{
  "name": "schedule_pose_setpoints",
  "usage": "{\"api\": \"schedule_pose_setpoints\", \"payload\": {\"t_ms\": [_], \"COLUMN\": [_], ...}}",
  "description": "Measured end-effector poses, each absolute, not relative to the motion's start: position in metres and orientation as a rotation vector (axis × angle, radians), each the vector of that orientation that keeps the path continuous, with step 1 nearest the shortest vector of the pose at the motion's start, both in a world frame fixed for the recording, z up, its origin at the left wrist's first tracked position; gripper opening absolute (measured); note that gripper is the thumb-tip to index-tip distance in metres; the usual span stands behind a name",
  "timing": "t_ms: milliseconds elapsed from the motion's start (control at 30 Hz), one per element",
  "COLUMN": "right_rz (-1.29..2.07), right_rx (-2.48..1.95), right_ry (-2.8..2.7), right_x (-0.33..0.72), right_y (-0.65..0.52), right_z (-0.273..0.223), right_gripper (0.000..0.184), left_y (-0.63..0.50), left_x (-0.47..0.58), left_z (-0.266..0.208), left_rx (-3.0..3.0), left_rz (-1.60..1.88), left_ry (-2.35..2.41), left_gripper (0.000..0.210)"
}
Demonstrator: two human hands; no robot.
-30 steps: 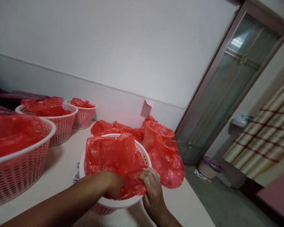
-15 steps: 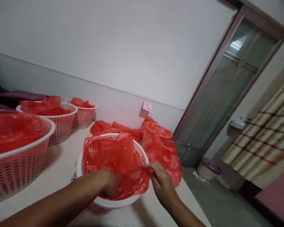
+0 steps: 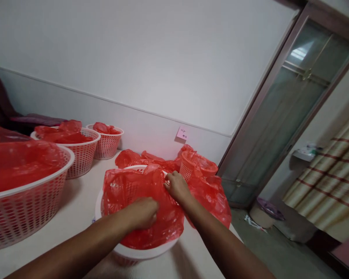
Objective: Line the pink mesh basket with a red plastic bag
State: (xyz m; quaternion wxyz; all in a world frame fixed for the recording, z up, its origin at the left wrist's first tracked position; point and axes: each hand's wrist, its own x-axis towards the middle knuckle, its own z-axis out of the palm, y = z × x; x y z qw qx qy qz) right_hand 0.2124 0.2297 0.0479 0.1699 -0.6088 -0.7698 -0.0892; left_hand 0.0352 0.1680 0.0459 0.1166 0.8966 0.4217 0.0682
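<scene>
On the table (image 3: 75, 209) before me, red plastic bag (image 3: 142, 201) drapes inside white basket (image 3: 145, 254). Risk: film is thin; a sharp tug from my right hand (image 3: 177, 186) could tear it on the lattice rim or slide the basket toward the table edge. Right hand reaches across to the far rim, fingers pinching film there, probably. Left hand (image 3: 142, 212) lies knuckles-up, pressing the bag down, fingers curled; whether it grips, I cannot tell.
</scene>
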Motion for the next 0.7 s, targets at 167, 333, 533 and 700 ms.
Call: {"api": "schedule_pose_setpoints", "payload": {"t_ms": [167, 333, 533, 700], "right_rz": [-0.366, -0.453, -0.552, -0.556], "right_rx": [-1.807, -1.826, -1.747, -1.671], "right_ry": [-2.277, -2.293, -2.270, -2.284], "right_x": [0.219, 0.220, 0.214, 0.210], "right_y": [0.225, 0.229, 0.230, 0.228], "right_z": [0.042, 0.039, 0.037, 0.039], "right_gripper": [0.024, 0.026, 0.026, 0.025], "left_y": [0.182, 0.197, 0.219, 0.222], "left_x": [0.036, 0.021, 0.009, 0.008], "left_z": [0.056, 0.059, 0.057, 0.053], "left_rx": [2.596, 2.595, 2.570, 2.484], "left_rz": [0.907, 1.208, 0.936, 0.582], "left_ry": [1.366, 1.492, 1.838, 1.907], "left_gripper": [0.030, 0.035, 0.032, 0.024]}}
